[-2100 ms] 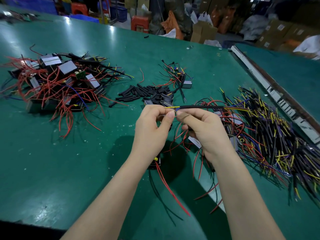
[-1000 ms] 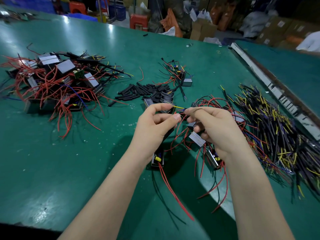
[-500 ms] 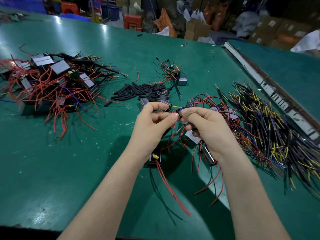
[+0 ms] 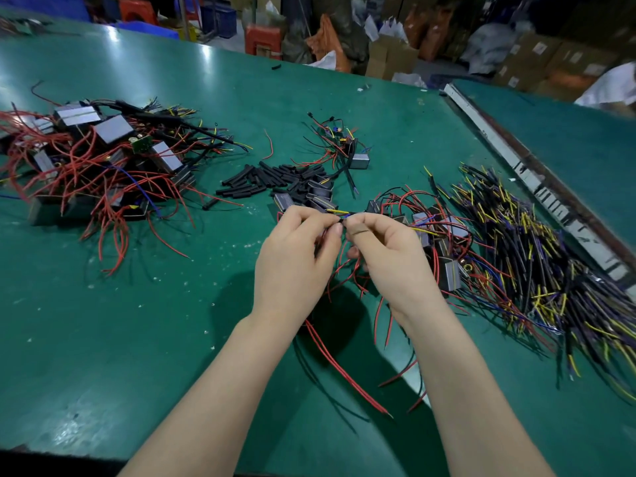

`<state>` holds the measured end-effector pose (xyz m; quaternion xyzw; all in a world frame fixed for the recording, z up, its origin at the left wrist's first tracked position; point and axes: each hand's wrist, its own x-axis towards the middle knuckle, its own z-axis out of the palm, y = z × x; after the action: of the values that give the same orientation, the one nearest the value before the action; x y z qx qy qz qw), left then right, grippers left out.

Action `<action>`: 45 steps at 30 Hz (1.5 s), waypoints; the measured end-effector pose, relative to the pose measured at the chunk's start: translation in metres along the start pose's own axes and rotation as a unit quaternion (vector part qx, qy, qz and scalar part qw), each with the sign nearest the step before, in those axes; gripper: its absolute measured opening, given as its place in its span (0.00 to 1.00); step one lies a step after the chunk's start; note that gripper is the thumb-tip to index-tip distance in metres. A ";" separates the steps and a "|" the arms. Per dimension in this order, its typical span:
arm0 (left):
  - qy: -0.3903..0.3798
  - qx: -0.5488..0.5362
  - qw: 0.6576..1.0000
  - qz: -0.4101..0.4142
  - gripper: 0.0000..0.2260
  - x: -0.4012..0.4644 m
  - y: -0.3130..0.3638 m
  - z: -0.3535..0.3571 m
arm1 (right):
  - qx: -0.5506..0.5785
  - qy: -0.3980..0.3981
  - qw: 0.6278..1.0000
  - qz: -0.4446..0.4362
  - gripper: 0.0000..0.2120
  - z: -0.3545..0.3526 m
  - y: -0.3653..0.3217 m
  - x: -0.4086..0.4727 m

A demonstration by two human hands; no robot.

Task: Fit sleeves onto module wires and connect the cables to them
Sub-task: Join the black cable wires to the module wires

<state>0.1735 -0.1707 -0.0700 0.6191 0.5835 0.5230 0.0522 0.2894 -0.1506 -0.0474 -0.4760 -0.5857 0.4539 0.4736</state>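
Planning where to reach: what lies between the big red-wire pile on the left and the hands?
In the head view, mostly bare green table; the black sleeves lie farther back.

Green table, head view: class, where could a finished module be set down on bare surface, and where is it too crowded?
Bare patches on the table: the near left, below the red-wired pile and beside the left hand; and the far middle, beyond the black sleeves. Crowded: around both hands, under the right hand, and the cable heap on the right.

Both forearms bare; right hand [image 4: 389, 259] thumb wears a small bandage.
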 end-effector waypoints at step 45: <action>0.019 0.013 1.000 0.013 0.06 -0.007 -0.001 0.003 | 0.023 -0.001 0.994 0.110 0.15 -0.015 -0.018 -0.007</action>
<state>0.1767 -0.1744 -0.0766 0.6175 0.5830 0.5275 0.0257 0.3025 -0.1589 -0.0287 -0.5259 -0.5195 0.5177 0.4307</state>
